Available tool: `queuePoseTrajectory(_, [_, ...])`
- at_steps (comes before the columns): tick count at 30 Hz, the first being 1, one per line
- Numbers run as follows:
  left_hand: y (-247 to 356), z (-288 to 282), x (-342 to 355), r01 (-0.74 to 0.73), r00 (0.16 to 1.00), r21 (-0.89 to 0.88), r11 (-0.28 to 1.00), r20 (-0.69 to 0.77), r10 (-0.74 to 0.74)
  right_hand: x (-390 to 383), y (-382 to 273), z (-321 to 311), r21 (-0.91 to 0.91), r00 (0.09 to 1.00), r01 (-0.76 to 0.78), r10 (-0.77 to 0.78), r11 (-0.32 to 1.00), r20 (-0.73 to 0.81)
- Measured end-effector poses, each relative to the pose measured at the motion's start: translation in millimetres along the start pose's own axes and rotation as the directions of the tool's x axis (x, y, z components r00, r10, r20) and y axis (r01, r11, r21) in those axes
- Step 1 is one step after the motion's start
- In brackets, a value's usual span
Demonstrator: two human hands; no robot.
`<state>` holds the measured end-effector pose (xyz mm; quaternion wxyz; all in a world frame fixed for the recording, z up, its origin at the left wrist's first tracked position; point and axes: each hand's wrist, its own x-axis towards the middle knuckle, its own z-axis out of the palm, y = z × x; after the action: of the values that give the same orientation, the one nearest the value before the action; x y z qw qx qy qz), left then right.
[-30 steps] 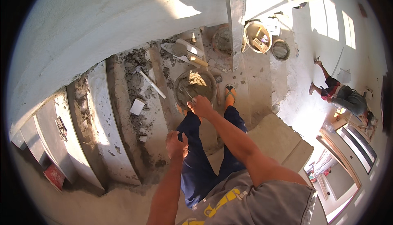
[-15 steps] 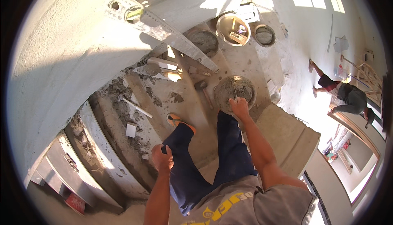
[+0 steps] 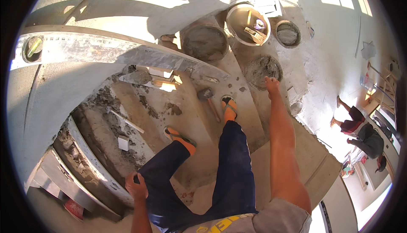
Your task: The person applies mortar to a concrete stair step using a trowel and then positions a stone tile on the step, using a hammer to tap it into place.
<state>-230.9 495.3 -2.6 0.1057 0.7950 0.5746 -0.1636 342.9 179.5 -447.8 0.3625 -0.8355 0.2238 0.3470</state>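
Grey mortar [image 3: 260, 69] lies in a round tub [image 3: 280, 69] on the steps, right of the middle and toward the far side. The right hand [image 3: 272, 85], on a straight arm, is at the near edge of this tub, its fingers closed on what looks like a thin handle. The left hand [image 3: 136, 187] rests at the left knee of the dark blue trousers [image 3: 232, 169], its fingers curled; whether it grips the cloth, I cannot tell.

Left of the tub, a hammer [image 3: 205, 94] with a dark head lies beside the right foot, which wears an orange sock and a sandal [image 3: 229, 101]. A long grey straightedge [image 3: 93, 48] with a yellow-green vial spans from the far left toward the middle. Near its underside lie a trowel [image 3: 136, 77] and a wooden-handled float [image 3: 163, 84]. Farther left and nearer, a white pipe [image 3: 128, 121] and a pale square piece [image 3: 123, 143] lie on the rubble-strewn steps.

Beyond the mortar tub, a pale bucket [image 3: 231, 21] holds tools, with a wide basin [image 3: 205, 42] to its left and a smaller pail [image 3: 288, 34] to its right. Another person [image 3: 368, 142] bends over at the right.
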Motion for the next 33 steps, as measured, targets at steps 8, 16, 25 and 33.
queuePoseTrajectory(8, [13.3,6.4,-12.1,0.003,1.000,-0.004,1.000,-0.022,-0.003,-25.4,-22.0,38.7,0.061,0.983,0.137,-0.128,0.989,-0.133])
queuePoseTrajectory(16, [41.9,18.3,7.0,-0.036,0.987,0.004,0.999,0.158,0.035,-187.2,1.5,38.1,-0.056,0.933,0.192,-0.164,0.980,0.321])
queuePoseTrajectory(25, [155.6,152.0,139.8,-0.472,0.706,-0.343,0.812,0.404,0.581,-307.2,-12.3,187.7,-0.101,0.555,0.696,-0.444,0.711,0.704])
queuePoseTrajectory(33, [178.6,119.6,179.9,-0.582,0.598,-0.554,0.595,0.204,0.775,-245.5,-105.2,239.5,-0.139,0.405,0.903,-0.698,0.406,0.591])
